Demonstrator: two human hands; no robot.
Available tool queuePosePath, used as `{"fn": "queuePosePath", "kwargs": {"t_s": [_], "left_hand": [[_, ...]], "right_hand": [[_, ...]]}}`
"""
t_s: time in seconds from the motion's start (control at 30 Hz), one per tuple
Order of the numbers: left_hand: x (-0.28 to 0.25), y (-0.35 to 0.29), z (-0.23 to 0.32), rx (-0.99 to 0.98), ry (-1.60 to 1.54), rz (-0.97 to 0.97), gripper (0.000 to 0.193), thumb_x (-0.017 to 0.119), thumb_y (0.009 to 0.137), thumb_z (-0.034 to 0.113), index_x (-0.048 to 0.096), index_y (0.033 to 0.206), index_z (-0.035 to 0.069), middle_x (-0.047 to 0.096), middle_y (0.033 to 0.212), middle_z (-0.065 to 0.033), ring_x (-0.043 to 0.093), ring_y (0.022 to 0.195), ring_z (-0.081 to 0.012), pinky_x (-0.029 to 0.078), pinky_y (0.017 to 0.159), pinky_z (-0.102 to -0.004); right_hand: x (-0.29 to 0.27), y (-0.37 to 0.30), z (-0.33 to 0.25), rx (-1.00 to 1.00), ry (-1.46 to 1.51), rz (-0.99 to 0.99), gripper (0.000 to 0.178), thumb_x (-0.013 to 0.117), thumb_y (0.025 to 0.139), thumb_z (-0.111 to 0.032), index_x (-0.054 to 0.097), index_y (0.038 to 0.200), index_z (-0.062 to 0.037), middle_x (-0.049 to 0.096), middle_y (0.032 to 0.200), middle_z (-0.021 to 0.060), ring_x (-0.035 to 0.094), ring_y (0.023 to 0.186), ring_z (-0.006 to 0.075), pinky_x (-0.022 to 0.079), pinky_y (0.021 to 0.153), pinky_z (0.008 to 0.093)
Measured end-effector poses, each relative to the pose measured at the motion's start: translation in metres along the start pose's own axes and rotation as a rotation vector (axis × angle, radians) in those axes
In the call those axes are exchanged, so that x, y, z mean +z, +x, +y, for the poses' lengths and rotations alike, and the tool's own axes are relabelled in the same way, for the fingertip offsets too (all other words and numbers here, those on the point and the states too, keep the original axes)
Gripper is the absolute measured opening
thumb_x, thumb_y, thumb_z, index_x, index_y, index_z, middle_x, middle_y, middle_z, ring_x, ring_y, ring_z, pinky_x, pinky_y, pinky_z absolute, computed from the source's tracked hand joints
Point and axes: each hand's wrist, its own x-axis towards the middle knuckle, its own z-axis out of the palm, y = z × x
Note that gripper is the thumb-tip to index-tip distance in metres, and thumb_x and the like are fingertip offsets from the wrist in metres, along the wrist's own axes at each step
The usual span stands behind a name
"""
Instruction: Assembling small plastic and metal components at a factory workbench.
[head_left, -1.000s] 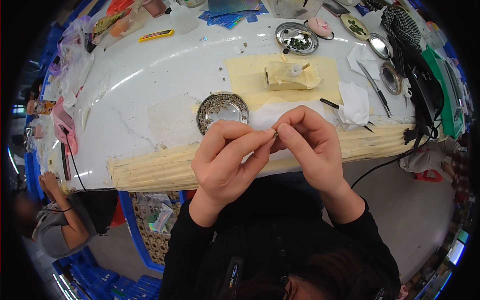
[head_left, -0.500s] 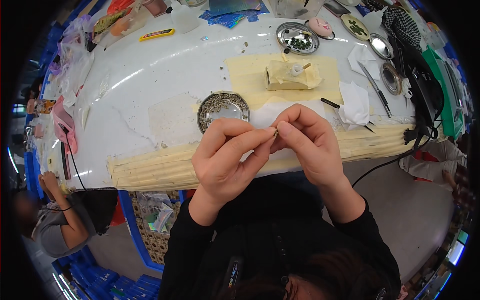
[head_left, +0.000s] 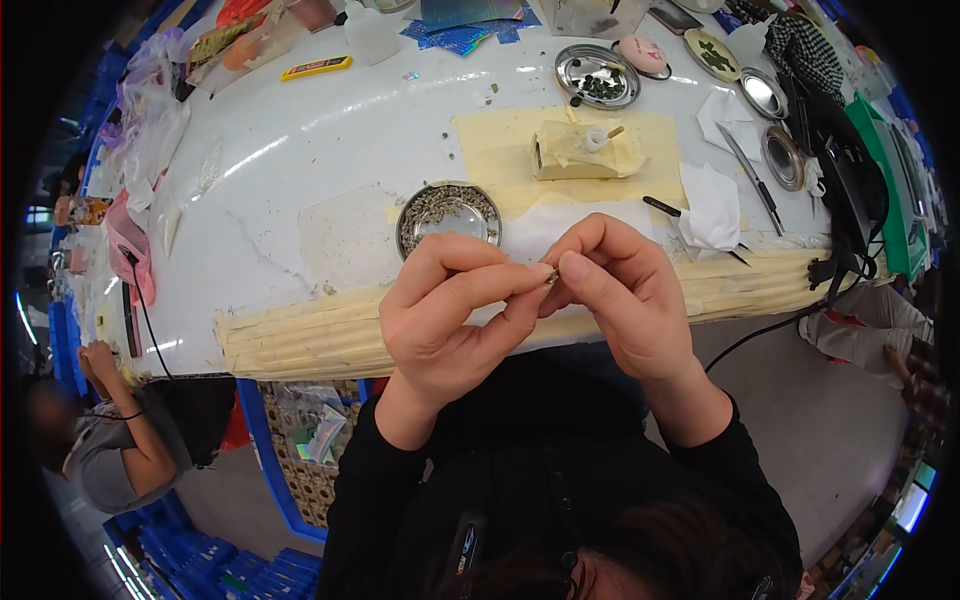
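Left hand (head_left: 455,320) and right hand (head_left: 615,295) pinch 1 tiny piece (head_left: 552,275), possibly metal, between fingertips.

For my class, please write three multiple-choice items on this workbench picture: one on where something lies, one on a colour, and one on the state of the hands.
1. Where is the round metal dish of small bits?
A. on the table just beyond the hands
B. on the floor
C. in the left hand

2. What colour is the flat bar near the far left of the table?
A. yellow
B. black
C. white

3. How are the two hands?
A. lying flat on the table
B. fingertips pinched together on a tiny piece
C. far apart

Answers: 1 A, the dish sits on the table past the fingers. 2 A, the bar is yellow. 3 B, left hand and right hand meet at a tiny piece.
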Motion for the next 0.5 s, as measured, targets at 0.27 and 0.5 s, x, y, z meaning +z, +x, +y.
{"fn": "queuePosePath", "kwargs": {"t_s": [0.27, 0.5], "left_hand": [[0.0015, 0.0005, 0.0000, 0.052, 0.036, 0.017, 0.028, 0.078, 0.067, -0.008, 0.073, 0.092, 0.003, 0.062, 0.082, -0.0053, 0.060, 0.069, -0.0154, 0.046, 0.057, -0.0253], [0.0001, 0.0004, -0.0007, 0.036, -0.002, 0.020, 0.029, 0.078, 0.066, -0.008, 0.073, 0.092, 0.003, 0.062, 0.082, -0.0053, 0.060, 0.069, -0.0159, 0.046, 0.056, -0.0257]], "right_hand": [[0.0029, -0.0023, 0.0042, -0.173, -0.212, 0.037, 0.007, 0.059, 0.094, -0.004, 0.058, 0.098, 0.0020, 0.065, 0.090, 0.0059, 0.064, 0.083, 0.0097, 0.052, 0.076, 0.0233], [0.0025, -0.0029, 0.0051, -0.234, -0.252, 0.019, 0.010, 0.061, 0.093, -0.003, 0.058, 0.101, 0.0024, 0.065, 0.090, 0.0067, 0.064, 0.082, 0.0103, 0.052, 0.076, 0.0245]]}}
